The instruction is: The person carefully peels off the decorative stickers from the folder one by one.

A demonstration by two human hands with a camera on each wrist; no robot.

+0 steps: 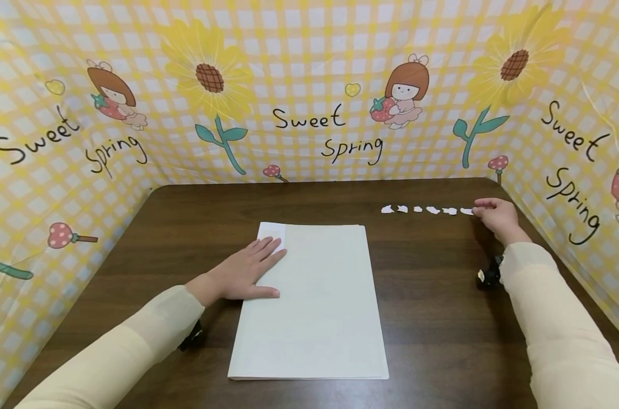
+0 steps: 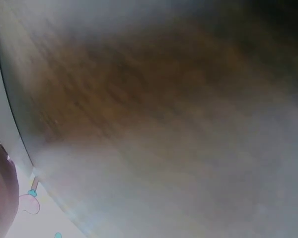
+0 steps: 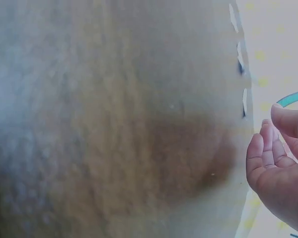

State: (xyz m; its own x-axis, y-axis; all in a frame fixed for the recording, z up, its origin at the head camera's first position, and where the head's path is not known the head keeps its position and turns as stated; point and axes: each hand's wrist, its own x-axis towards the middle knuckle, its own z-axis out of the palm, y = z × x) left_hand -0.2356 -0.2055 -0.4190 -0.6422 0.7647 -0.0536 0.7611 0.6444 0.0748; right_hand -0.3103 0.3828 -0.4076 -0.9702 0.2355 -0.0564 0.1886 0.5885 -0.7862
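Well, checked cloth [image 1: 299,62] backs the table [image 1: 427,295]; left hand [image 1: 245,272] splayed, right hand [image 1: 497,218]: grip unclear.

Bench [image 1: 427,318]: large paper [image 1: 320,318] is the reference. Left hand [image 1: 243,270] on its left side. Strip [image 1: 272,232] at its far-left corner. Scraps [image 1: 432,210] rowed beyond-right of it, right hand [image 1: 497,218] farther right.

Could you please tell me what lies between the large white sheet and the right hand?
In the head view, a row of small white scraps lies on the brown table between the large white sheet and the right hand.
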